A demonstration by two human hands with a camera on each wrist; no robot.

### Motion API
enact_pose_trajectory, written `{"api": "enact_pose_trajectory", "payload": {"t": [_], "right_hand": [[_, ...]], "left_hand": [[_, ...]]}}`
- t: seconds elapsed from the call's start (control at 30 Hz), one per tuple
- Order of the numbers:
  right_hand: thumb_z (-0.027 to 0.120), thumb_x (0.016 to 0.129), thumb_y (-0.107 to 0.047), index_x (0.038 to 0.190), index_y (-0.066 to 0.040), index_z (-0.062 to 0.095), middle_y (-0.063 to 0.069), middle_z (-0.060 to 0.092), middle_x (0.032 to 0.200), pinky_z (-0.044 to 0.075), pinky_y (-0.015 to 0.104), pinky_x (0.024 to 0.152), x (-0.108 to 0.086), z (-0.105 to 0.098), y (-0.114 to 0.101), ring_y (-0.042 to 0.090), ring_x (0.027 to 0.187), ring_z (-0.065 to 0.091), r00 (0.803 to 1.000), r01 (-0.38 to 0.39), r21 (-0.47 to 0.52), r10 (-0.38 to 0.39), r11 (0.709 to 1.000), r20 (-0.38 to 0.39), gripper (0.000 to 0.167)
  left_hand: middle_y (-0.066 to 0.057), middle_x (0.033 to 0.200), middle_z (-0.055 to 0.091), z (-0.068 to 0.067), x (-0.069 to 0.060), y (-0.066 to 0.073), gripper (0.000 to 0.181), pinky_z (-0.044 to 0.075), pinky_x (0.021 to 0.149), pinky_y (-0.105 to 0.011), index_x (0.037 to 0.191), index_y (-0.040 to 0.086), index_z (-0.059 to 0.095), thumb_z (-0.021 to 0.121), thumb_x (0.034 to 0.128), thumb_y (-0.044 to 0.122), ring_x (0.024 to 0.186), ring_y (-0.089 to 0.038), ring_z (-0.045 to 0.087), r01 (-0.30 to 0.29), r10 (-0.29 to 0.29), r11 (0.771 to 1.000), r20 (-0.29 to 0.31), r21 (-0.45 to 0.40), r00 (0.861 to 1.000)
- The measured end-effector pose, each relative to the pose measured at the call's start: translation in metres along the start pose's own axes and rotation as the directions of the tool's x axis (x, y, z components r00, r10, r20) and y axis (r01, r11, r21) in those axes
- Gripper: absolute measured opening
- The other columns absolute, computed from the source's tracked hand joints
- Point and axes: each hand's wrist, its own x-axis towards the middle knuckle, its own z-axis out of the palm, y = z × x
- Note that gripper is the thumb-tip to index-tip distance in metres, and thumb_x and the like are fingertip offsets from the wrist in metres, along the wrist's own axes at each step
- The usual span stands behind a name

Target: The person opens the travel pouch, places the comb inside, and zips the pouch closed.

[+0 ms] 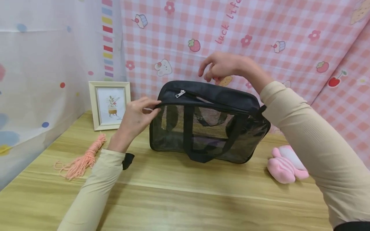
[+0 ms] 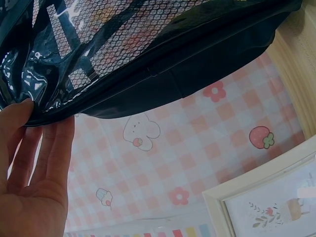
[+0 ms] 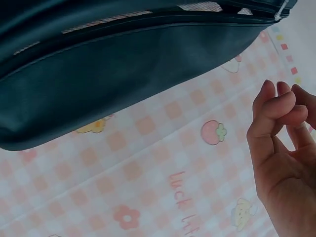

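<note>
A black bag with see-through sides and a dark handle strap (image 1: 202,154) stands upright on the wooden table. Its top zipper gapes along part of its length, and the silver zipper pull (image 1: 180,93) sits near the left end. My left hand (image 1: 138,117) pinches the bag's upper left corner between thumb and fingers; the left wrist view shows the same grip on the bag's edge (image 2: 148,79). Above and behind the bag top, my right hand (image 1: 224,64) hangs in the air with loosely bent fingers. Nothing is held in it, and it is apart from the bag in the right wrist view.
A cream picture frame (image 1: 110,126) stands at the back left. In front of it lies a bundle of peach yarn (image 1: 85,158). A pink and white plush toy (image 1: 284,166) rests right of the bag. Behind hangs a pink checked cloth (image 1: 179,25).
</note>
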Motion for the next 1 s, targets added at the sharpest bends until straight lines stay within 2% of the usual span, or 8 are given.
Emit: {"api": "enact_pose_trajectory", "payload": {"t": [0.13, 0.4, 0.57, 0.67, 0.8, 1.0], "right_hand": [[0.050, 0.094, -0.005, 0.121, -0.006, 0.057, 0.014, 0.053, 0.105, 0.049, 0.022, 0.057, 0.009, 0.000, -0.013, 0.014, 0.057, 0.044, 1.000, 0.008, -0.016, -0.008, 1.000, 0.025, 0.028], [0.048, 0.095, -0.008, 0.122, -0.013, 0.059, 0.015, 0.061, 0.101, 0.053, 0.024, 0.061, 0.029, 0.009, -0.034, 0.013, 0.059, 0.050, 0.997, 0.016, -0.143, -0.004, 0.990, 0.083, 0.030], [0.047, 0.098, -0.010, 0.125, -0.015, 0.057, 0.011, 0.059, 0.097, 0.057, 0.030, 0.071, 0.042, 0.022, -0.043, 0.012, 0.060, 0.050, 0.981, -0.023, -0.158, 0.053, 0.987, 0.186, 0.029], [0.047, 0.099, -0.011, 0.123, -0.016, 0.057, 0.010, 0.059, 0.096, 0.058, 0.029, 0.071, 0.048, 0.032, -0.047, 0.011, 0.059, 0.049, 0.968, -0.040, -0.182, 0.084, 0.982, 0.238, 0.027], [0.046, 0.099, -0.012, 0.120, -0.014, 0.059, 0.011, 0.060, 0.094, 0.057, 0.025, 0.066, 0.055, 0.039, -0.052, 0.010, 0.058, 0.050, 0.956, -0.047, -0.213, 0.105, 0.976, 0.272, 0.024], [0.047, 0.099, -0.012, 0.116, -0.008, 0.059, 0.010, 0.061, 0.092, 0.058, 0.024, 0.066, 0.058, 0.041, -0.057, 0.009, 0.061, 0.054, 0.949, -0.051, -0.241, 0.122, 0.969, 0.292, 0.021]], "left_hand": [[-0.010, 0.091, 0.068, 0.000, -0.001, 0.000, 0.020, 0.060, 0.066, -0.025, 0.100, -0.001, 0.072, 0.072, 0.0807, -0.004, 0.078, -0.019, 0.066, 0.006, -0.006, 1.000, -0.002, -0.003, 1.000], [-0.011, 0.091, 0.068, -0.001, -0.004, -0.001, 0.020, 0.061, 0.066, -0.033, 0.100, -0.001, 0.072, 0.073, 0.0803, -0.005, 0.079, -0.020, 0.065, 0.003, -0.003, 1.000, -0.007, -0.003, 1.000], [-0.011, 0.090, 0.067, 0.000, -0.003, -0.002, 0.020, 0.060, 0.065, -0.031, 0.100, -0.001, 0.072, 0.072, 0.0805, -0.004, 0.078, -0.020, 0.065, -0.005, 0.005, 1.000, -0.008, 0.000, 1.000], [-0.011, 0.090, 0.067, 0.000, -0.002, -0.003, 0.019, 0.060, 0.065, -0.029, 0.099, -0.001, 0.073, 0.072, 0.0803, -0.004, 0.078, -0.020, 0.066, -0.008, 0.008, 1.000, -0.009, -0.006, 1.000], [-0.011, 0.090, 0.067, 0.001, -0.001, -0.003, 0.019, 0.060, 0.065, -0.028, 0.099, -0.001, 0.073, 0.073, 0.0802, -0.004, 0.078, -0.020, 0.066, -0.019, 0.019, 1.000, -0.007, -0.004, 1.000], [-0.010, 0.091, 0.067, 0.000, 0.001, -0.003, 0.019, 0.059, 0.066, -0.022, 0.100, -0.001, 0.073, 0.073, 0.0806, -0.003, 0.079, -0.019, 0.065, -0.029, 0.029, 0.999, 0.001, 0.016, 1.000]]}}
